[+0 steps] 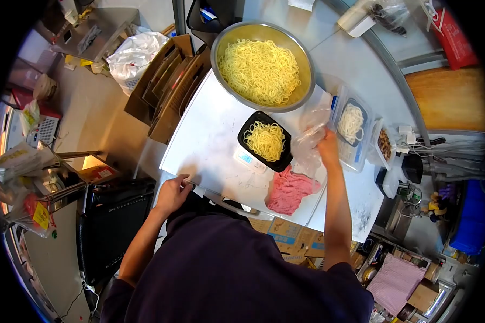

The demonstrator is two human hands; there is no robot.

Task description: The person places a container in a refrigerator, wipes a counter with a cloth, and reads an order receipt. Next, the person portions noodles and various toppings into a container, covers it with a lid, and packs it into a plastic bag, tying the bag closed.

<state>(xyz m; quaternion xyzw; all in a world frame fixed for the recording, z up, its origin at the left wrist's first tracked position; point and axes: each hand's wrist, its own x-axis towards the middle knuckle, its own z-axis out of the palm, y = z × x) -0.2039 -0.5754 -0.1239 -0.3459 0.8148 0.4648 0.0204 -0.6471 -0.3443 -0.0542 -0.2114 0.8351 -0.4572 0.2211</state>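
Note:
My right hand [327, 148] is closed on a crumpled clear plastic bag [308, 142], to the right of the black tray. The black tray [286, 161] holds a heap of yellow noodles [265, 141] and sits on a white digital scale [250, 161] with a lit display. Below the bag lies a crumpled pink cloth [290, 192]. At the table's near left edge rests my left hand [172, 195], its fingers loosely bent and apart, holding nothing. Farther back stands a large metal bowl [309, 86] filled with yellow noodles [261, 72].
Right of my hand are a clear plastic container [352, 161] with white noodles [351, 123] and a smaller tub [383, 144] of brown pieces. Cardboard boxes [164, 86] stand off the table's left side. A black chair-like item [116, 229] is at lower left.

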